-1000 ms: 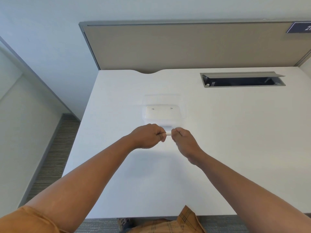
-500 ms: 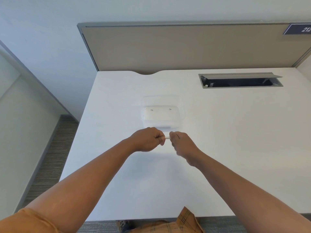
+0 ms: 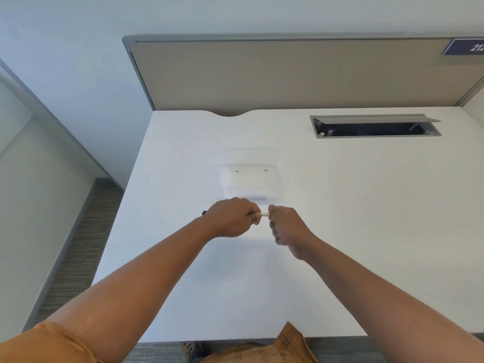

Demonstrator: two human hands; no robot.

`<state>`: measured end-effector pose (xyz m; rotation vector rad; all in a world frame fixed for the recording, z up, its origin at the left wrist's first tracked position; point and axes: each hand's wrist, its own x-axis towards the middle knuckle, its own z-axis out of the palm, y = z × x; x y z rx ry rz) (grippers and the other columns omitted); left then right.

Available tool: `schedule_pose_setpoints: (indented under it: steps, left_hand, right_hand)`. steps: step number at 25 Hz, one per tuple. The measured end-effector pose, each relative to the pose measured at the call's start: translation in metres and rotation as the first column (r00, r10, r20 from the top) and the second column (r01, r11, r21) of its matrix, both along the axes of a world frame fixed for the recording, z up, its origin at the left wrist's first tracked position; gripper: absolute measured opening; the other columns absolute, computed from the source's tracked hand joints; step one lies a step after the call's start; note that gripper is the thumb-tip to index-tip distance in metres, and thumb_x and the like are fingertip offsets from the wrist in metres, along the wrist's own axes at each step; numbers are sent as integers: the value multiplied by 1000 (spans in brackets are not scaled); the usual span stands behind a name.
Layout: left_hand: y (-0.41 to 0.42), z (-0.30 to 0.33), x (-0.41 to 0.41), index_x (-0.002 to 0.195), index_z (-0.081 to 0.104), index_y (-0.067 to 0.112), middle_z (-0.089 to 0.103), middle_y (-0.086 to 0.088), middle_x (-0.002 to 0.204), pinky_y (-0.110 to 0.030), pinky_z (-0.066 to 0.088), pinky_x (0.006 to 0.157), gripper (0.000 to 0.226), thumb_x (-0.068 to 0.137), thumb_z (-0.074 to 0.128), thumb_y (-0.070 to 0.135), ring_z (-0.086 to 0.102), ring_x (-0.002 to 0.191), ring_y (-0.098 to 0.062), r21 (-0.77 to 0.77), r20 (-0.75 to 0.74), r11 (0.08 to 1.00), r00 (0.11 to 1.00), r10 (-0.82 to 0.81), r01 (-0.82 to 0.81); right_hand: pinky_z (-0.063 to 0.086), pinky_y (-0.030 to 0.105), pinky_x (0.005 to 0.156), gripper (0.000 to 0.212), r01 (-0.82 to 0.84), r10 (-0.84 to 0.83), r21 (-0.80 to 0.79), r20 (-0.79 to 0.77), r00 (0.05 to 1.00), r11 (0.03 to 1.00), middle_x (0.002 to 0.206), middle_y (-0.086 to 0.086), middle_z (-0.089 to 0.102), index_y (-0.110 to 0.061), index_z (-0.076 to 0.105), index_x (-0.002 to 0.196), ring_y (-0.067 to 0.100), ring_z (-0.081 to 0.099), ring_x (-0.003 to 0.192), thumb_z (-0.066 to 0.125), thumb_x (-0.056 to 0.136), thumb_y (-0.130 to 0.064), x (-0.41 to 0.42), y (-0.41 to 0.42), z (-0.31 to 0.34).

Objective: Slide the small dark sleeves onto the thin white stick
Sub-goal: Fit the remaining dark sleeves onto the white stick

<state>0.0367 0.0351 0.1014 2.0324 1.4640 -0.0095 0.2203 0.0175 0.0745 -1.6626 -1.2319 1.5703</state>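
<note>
My left hand (image 3: pixel 234 217) is closed in a fist around the thin white stick (image 3: pixel 264 214), which lies level over the white desk. Only a short white stretch shows between my two hands. A small dark end (image 3: pixel 204 213) pokes out at the left of my left fist. My right hand (image 3: pixel 286 226) is blurred, its fingertips pinched at the stick's right end. I cannot see a dark sleeve in those fingers. Two tiny dark sleeves (image 3: pixel 265 170) lie at the back of the clear plastic tray.
A clear shallow tray (image 3: pixel 252 180) sits on the desk (image 3: pixel 366 218) just beyond my hands. An open grey cable hatch (image 3: pixel 374 126) lies at the back right. A beige partition (image 3: pixel 288 74) closes the far edge. The desk's left edge drops to carpet.
Both hands stayed joined at the stick and shifted slightly nearer and lower. My right hand is now blurred at the stick's right end. A dark end now shows left of my left fist.
</note>
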Motion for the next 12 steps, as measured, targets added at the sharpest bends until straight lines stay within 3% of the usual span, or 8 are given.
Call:
schedule_pose_setpoints:
  steps: [1,2,4,7,9,12]
  left_hand:
    - [-3,-3,2,91,65,37,56,16,71,-27,35,56,28,101,41,45,52,66,-3,54,-56,998,998,-19,22]
    - [-4,-5,2,93,65,37,58,15,73,-28,36,56,28,101,40,45,55,71,-5,68,-66,997,998,-23,28]
    - [-2,-7,0,97,66,37,59,15,79,-28,39,59,28,101,39,44,58,79,-11,38,-52,999,999,-12,14]
    - [0,-10,-1,96,64,37,55,21,77,-29,40,63,27,102,39,45,56,78,-9,-32,-1,999,999,-35,35]
    - [-2,-10,-3,97,63,32,59,14,76,-32,45,66,26,104,41,43,57,76,-12,-75,76,995,995,-59,65]
    - [1,-19,-16,118,63,20,69,1,94,-38,52,81,26,104,44,32,62,91,-23,-40,101,996,992,-71,76]
  right_hand:
    - [23,24,46,35,24,-50,-219,-113,992,975,58,-4,34,-21,42,65,12,26,45,45,98,-30,0,1,4]
    - [24,25,46,33,-12,-22,-282,-117,993,959,57,-3,36,-21,43,63,13,27,45,44,95,-29,2,2,6]
    - [33,27,51,36,-97,99,-123,5,995,988,58,-1,51,-18,51,65,14,38,46,46,97,-33,4,1,6]
    - [43,26,62,31,-153,128,150,164,978,977,73,-6,65,-18,65,80,9,52,61,54,100,-39,8,-4,4]
    - [43,22,59,19,-212,175,210,179,968,954,73,-9,64,-22,67,82,3,51,60,61,98,-29,12,-2,0]
    - [41,24,58,17,-180,135,239,192,972,954,72,-8,64,-22,67,80,7,50,61,62,96,-18,21,4,-3]
